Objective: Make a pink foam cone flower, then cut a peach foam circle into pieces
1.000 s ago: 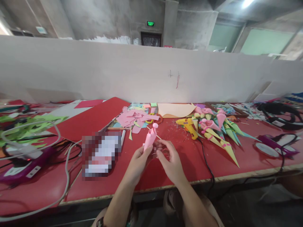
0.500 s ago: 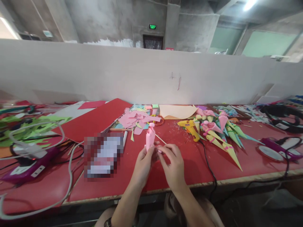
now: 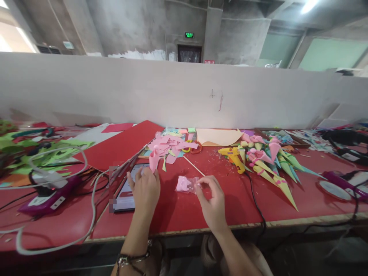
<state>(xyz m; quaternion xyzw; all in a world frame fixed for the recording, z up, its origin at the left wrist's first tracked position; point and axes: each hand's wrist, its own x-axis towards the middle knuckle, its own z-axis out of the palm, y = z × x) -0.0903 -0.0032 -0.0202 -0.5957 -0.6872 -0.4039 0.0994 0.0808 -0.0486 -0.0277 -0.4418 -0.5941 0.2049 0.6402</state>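
Behind the front edge of the red bench (image 3: pixel 178 212), the left hand (image 3: pixel 146 189) pinches a pink paper cone (image 3: pixel 154 160) between fingers, risking creases if squeezed; the right hand (image 3: pixel 213 203) pinches a pink-filled clear plastic bag (image 3: pixel 183 184), which tugging might spill.

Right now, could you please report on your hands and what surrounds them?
Left hand gripping pink cone, partly over phone. Right hand pinching pink-filled clear bag. Thin stick lying just beyond bag.
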